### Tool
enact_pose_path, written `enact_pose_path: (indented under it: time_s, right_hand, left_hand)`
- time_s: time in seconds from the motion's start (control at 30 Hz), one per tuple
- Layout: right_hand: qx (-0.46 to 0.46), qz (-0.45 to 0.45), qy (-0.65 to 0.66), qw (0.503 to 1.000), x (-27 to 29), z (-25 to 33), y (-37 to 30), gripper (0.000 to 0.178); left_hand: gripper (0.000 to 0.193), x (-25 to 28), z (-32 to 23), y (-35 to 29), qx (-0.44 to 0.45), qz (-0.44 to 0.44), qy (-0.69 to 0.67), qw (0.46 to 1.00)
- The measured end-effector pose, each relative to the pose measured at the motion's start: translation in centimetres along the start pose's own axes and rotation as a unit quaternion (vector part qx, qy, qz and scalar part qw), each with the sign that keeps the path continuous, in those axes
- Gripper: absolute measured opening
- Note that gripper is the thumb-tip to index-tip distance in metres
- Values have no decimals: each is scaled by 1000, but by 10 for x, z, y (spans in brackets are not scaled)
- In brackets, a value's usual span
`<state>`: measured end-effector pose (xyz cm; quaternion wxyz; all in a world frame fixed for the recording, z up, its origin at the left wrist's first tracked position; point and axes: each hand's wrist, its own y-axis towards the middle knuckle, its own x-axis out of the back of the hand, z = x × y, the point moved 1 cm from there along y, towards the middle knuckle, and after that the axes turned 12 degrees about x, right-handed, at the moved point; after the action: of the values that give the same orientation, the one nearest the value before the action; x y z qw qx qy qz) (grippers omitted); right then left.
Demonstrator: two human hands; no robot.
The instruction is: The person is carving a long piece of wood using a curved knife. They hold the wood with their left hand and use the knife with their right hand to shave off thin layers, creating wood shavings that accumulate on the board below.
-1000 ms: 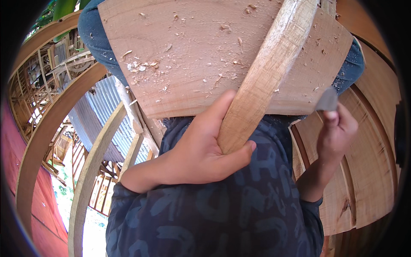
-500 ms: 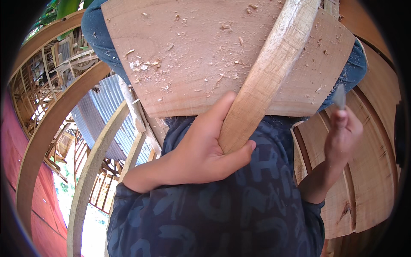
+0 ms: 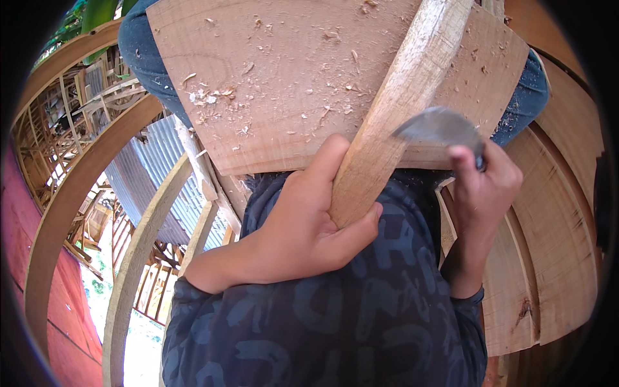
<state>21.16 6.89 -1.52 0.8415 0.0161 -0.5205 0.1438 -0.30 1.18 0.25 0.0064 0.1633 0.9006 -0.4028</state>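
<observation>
My left hand is wrapped round the near end of a long, pale wooden bar, thumb along one side and fingers beneath. The bar slants away to the upper right over a flat wooden board lying across my thighs. In my right hand is a knife with a broad curved metal blade. Its tip reaches the bar's right edge; whether it touches the wood I cannot tell. The knife's handle is mostly hidden in my closed fingers.
Wood shavings lie scattered over the board. Curved wooden slats stand at the left, with corrugated metal sheets beyond them. Wide wooden planks curve along the right side.
My right hand has swung leftward from out by my right knee, bringing the knife blade to the bar. The left hand keeps its hold; bar and board sit almost the same.
</observation>
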Motion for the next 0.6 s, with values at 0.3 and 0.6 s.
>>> enact_pose_path:
  time_s: [0.3, 0.6]
  right_hand:
    - [21, 111, 189, 975, 8, 17, -10, 61]
    - [-8, -16, 64, 998, -9, 0, 7, 64]
  left_hand:
    - [63, -1, -3, 2, 48, 34, -111, 992]
    - [70, 2, -15, -3, 143, 96, -230, 958]
